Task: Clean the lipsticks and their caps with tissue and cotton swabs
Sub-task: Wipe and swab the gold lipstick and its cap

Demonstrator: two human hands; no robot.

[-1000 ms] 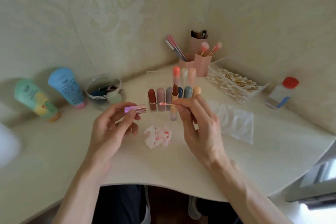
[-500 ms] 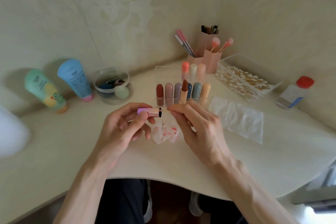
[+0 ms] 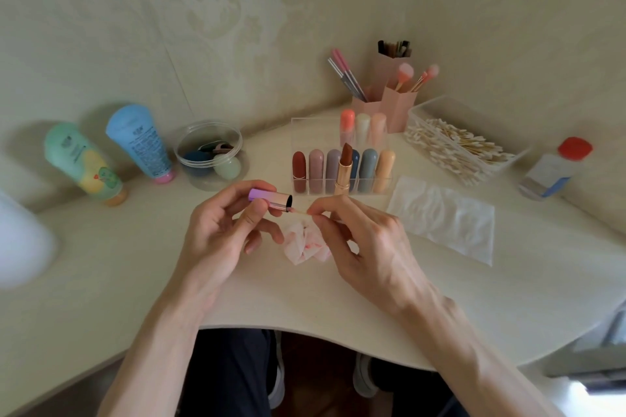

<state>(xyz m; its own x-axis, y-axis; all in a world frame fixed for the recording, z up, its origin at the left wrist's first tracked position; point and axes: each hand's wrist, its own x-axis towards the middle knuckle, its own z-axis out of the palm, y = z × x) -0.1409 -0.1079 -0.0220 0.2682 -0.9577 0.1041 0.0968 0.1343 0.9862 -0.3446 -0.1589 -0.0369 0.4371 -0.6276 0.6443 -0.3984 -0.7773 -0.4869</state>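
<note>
Pale worktop [image 3: 101, 281] fills the lower half of the frame, and a flat tissue sheet [image 3: 440, 217] lies right of centre. Your left hand [image 3: 220, 234] is curled round the lilac-to-pink cap [image 3: 271, 199] at centre frame, holding it on its side with its dark mouth facing right. Your right hand [image 3: 366, 240] pinches a cotton swab [image 3: 298, 211] between thumb and forefinger. Below both hands sits a crumpled tissue [image 3: 301, 247] with red smears, and behind them the uncapped lipstick [image 3: 345, 166] stands upright against the clear organiser [image 3: 305, 132].

You look to be on the cap-swabbing step. The swab's pinkish tip sits just under the cap's rim, not inside it (contact is too fine to call). The next move likely needs a slight lift of the tip into the mouth, then a twist against the inner wall while your left hand steadies the cap.
</note>
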